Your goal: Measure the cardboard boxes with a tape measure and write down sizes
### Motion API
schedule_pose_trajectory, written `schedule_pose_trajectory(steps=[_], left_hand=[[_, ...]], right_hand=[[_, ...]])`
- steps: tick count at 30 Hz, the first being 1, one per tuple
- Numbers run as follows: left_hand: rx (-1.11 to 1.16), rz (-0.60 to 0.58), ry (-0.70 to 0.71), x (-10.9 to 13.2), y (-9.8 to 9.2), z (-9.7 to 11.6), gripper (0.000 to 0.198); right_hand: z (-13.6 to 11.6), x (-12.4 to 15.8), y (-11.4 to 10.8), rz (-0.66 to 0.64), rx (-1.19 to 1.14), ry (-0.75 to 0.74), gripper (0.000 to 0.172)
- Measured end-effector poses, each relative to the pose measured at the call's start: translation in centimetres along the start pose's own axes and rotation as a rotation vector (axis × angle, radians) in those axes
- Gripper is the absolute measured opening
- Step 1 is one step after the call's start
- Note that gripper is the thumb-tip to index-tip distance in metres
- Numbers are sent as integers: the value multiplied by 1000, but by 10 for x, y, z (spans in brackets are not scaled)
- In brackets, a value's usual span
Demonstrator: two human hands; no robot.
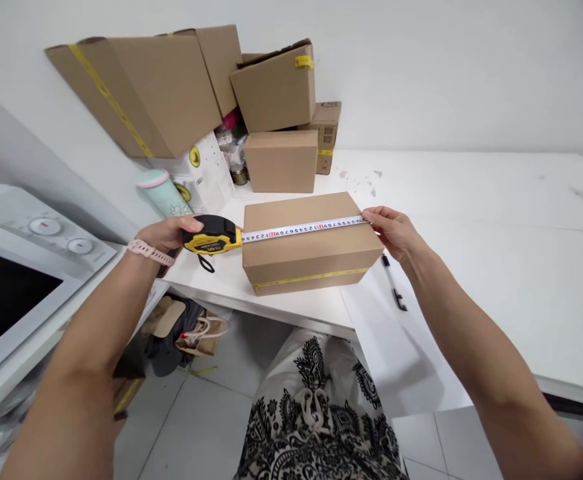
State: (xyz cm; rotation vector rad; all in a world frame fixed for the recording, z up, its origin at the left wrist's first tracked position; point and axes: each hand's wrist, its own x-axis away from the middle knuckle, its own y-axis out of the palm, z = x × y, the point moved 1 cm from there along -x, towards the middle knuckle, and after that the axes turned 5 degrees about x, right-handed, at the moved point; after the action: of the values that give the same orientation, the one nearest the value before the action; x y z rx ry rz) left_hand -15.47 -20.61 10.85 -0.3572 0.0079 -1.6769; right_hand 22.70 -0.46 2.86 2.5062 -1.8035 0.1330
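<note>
A closed cardboard box point(311, 257) with a yellow strip along its front lies near the edge of the white table point(496, 220). My left hand point(164, 235) is closed round the yellow and black case of a tape measure point(211, 235), held just off the box's left end. The white tape blade point(304, 229) runs across the box's top. My right hand point(394, 230) pinches the blade's tip at the box's right edge.
Several more cardboard boxes point(281, 160) are stacked against the wall at the back. A pale green bottle point(164, 191) and white packets stand at the left. A black pen point(394, 283) lies right of the box. A white microwave point(26, 267) sits at far left; bags lie under the table.
</note>
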Motion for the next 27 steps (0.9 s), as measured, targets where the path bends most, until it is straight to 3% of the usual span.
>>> schedule_pose_trajectory(steps=[3, 7, 9, 12, 16, 19, 23, 27], left_hand=[[39, -80, -73, 23, 20, 26, 87], [-142, 11, -39, 71, 61, 43, 91], [-142, 72, -50, 94, 93, 32, 103], [65, 22, -20, 114, 159, -6, 115], [494, -177, 13, 96, 253, -49, 125], [735, -130, -5, 64, 299, -41, 110], [893, -40, 82, 30, 315, 1, 58], [871, 78, 140, 17, 313, 20, 43]], right_hand=[[-14, 4, -1, 14, 93, -18, 25], [-50, 21, -8, 60, 154, -156, 21], [-71, 35, -11, 106, 136, -268, 20], [-95, 47, -7, 151, 104, -424, 17], [-99, 25, 19, -43, 114, -451, 17], [-86, -18, 42, -240, 147, -402, 19], [-68, -65, 57, -333, 184, -284, 20], [-55, -80, 61, -324, 197, -181, 22]])
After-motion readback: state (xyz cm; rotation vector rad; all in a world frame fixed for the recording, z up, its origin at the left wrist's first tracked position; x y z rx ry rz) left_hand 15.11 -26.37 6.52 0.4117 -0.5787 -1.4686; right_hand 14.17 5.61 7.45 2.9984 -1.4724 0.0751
